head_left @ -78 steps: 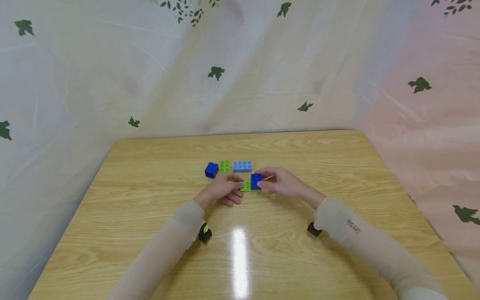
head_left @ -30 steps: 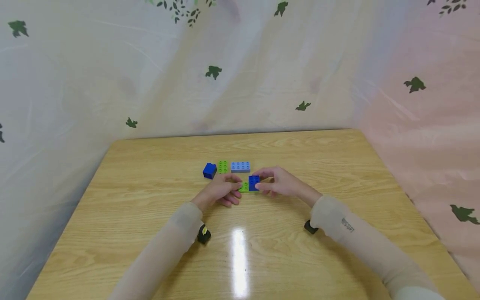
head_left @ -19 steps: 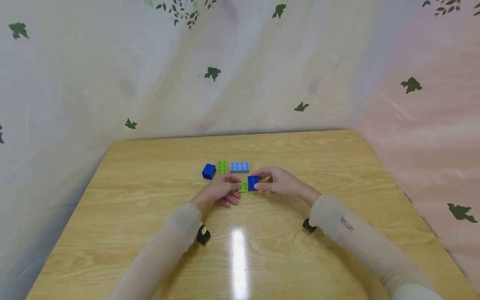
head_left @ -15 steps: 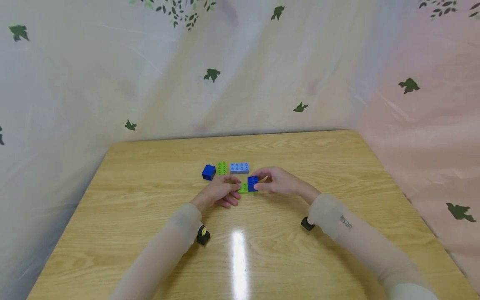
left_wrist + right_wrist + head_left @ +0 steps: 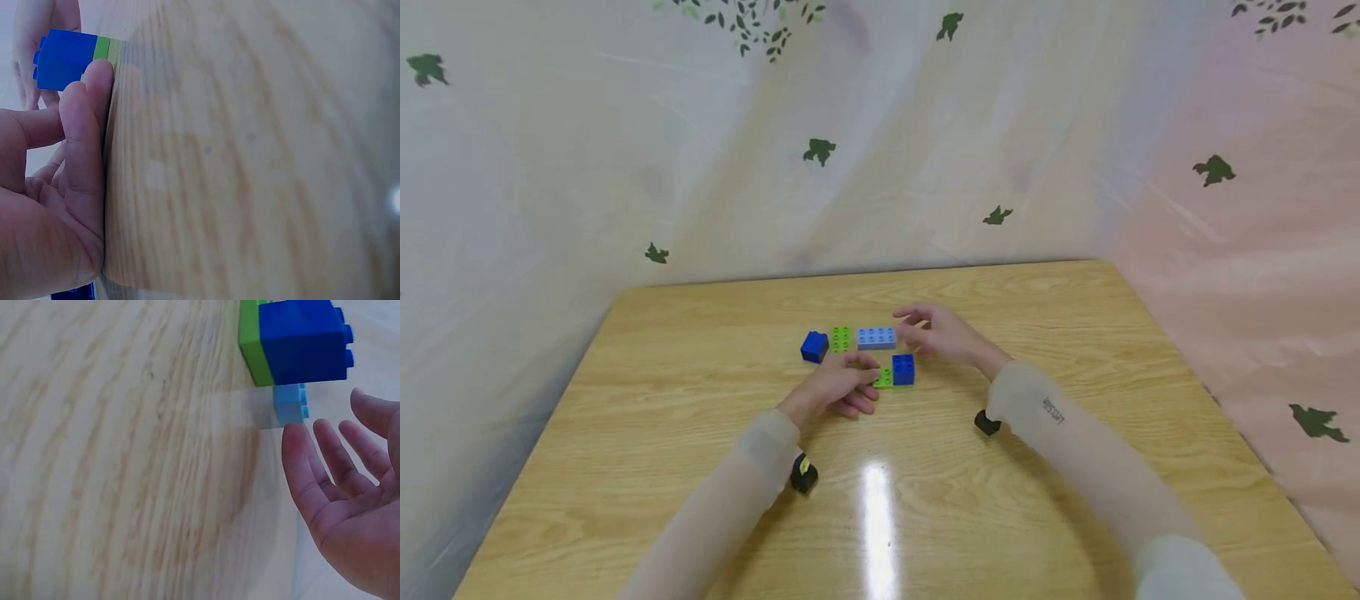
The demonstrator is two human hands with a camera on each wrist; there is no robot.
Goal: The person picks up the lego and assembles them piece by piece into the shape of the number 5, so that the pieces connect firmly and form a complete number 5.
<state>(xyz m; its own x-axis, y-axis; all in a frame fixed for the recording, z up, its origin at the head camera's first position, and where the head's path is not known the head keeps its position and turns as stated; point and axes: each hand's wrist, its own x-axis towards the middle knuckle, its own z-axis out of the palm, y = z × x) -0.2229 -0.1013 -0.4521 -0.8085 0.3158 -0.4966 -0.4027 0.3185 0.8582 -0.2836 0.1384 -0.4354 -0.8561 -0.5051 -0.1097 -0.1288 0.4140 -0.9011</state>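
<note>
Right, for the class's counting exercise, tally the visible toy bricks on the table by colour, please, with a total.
Dark blue: 2, the stacked blue brick and the separate blue brick
Green: 2, the green base brick under the stacked one and the separate green brick
Light blue: 1, the light blue brick
Total: 5

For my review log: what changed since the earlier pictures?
The right hand let go of the stacked dark-blue brick and moved forward, beside the light-blue brick. The left hand stayed at the green brick underneath. The left dark-blue brick and far green brick stayed put.
</note>
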